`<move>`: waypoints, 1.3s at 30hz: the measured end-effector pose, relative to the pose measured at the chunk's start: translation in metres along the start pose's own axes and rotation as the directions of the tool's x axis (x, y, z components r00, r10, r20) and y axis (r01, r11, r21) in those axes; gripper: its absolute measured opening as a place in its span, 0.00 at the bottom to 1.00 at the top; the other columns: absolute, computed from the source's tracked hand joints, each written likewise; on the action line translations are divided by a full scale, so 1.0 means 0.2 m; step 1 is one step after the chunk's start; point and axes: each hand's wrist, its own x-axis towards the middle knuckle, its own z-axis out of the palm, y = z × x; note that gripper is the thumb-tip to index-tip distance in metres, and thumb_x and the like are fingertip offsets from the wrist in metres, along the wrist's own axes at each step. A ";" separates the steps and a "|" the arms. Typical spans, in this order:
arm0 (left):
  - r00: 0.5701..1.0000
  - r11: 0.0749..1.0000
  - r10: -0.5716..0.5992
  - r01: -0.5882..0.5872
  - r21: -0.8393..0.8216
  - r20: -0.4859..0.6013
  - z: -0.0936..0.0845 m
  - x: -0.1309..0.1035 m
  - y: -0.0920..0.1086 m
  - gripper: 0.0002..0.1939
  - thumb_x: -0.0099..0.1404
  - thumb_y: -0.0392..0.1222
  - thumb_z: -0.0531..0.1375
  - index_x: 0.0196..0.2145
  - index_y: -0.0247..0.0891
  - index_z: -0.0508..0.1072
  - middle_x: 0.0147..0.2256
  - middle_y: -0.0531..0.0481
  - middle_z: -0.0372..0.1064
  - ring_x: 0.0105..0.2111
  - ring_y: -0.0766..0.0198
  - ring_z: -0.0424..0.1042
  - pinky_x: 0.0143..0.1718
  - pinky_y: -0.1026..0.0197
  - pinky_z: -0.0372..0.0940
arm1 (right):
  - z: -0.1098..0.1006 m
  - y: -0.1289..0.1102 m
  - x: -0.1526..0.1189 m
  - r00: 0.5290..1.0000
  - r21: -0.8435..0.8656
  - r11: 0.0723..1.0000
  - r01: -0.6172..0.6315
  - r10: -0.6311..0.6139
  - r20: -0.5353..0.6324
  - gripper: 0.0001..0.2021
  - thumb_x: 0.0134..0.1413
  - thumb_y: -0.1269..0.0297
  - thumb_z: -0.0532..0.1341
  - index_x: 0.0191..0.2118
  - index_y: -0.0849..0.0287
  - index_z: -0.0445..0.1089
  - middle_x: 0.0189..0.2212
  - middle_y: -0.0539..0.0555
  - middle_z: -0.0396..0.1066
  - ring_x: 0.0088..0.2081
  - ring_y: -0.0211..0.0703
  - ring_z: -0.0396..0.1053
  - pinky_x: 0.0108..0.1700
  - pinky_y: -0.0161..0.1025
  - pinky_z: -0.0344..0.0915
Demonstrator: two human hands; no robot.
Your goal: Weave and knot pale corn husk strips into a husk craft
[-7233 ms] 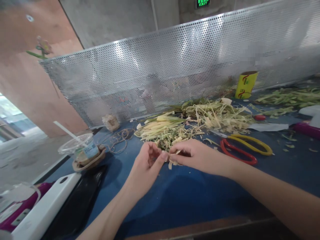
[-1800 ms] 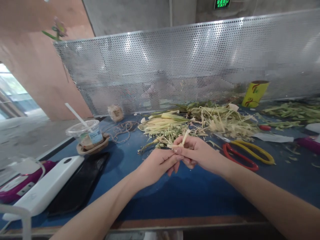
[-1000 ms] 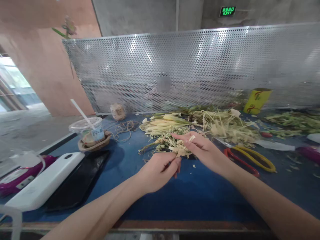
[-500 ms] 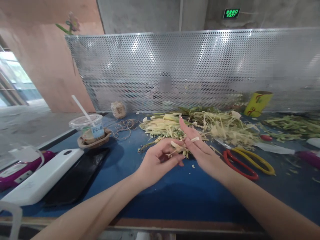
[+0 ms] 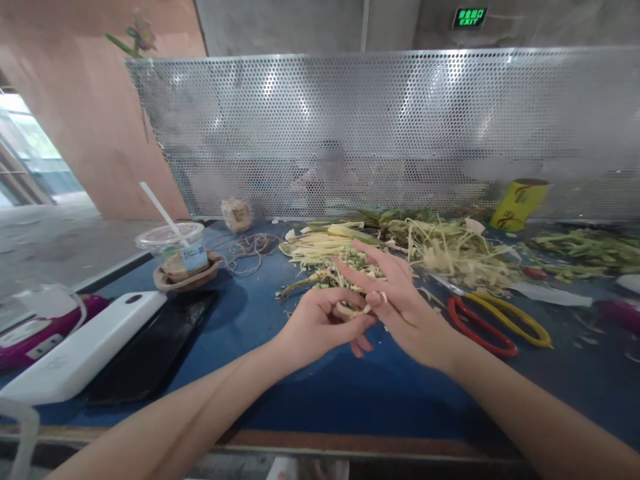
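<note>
Head view, pale plant strip (image 5: 349, 309) (partly hidden) pinched in left hand (image 5: 330, 323), right hand (image 5: 400, 307) touching, fingers spread.

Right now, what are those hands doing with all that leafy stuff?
The left hand is holding a thin, pale plant strip. The right hand is close beside it, fingers spread, with its thumb by the strip. Just beyond them, dry stalks and leaves lie in messy heaps on the blue table. The scissors are lying to the right, and neither hand is touching them. A cup with a straw stands over on the left.
</note>
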 end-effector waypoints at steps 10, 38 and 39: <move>0.997 0.997 -0.078 0.078 0.005 0.014 0.01 -0.03 0.05 0.10 0.55 0.42 0.59 0.32 0.33 0.67 0.20 0.50 0.72 0.16 0.67 0.70 0.08 0.73 0.55 | -0.02 -0.03 0.01 0.985 0.122 0.981 -0.148 0.158 -0.072 0.18 0.62 0.62 0.41 0.53 0.46 0.59 0.52 0.45 0.62 0.54 0.40 0.54 0.55 0.47 0.43; 1.000 1.000 -0.024 0.023 -0.008 -0.014 -0.02 -0.06 0.08 0.08 0.56 0.42 0.59 0.28 0.33 0.66 0.11 0.60 0.57 0.10 0.78 0.51 0.11 0.73 0.48 | -0.09 0.03 0.02 0.939 0.351 0.921 0.170 -0.259 0.225 0.15 0.54 0.69 0.53 0.18 0.59 0.52 0.17 0.47 0.51 0.21 0.31 0.51 0.25 0.30 0.53; 0.999 0.999 -0.027 0.026 -0.021 -0.020 -0.02 -0.07 0.08 0.08 0.56 0.42 0.59 0.28 0.34 0.66 0.11 0.60 0.56 0.10 0.78 0.51 0.11 0.73 0.48 | -0.09 0.02 0.02 0.937 0.358 0.920 0.160 -0.255 0.237 0.15 0.54 0.69 0.53 0.18 0.59 0.52 0.17 0.47 0.50 0.21 0.31 0.50 0.24 0.30 0.52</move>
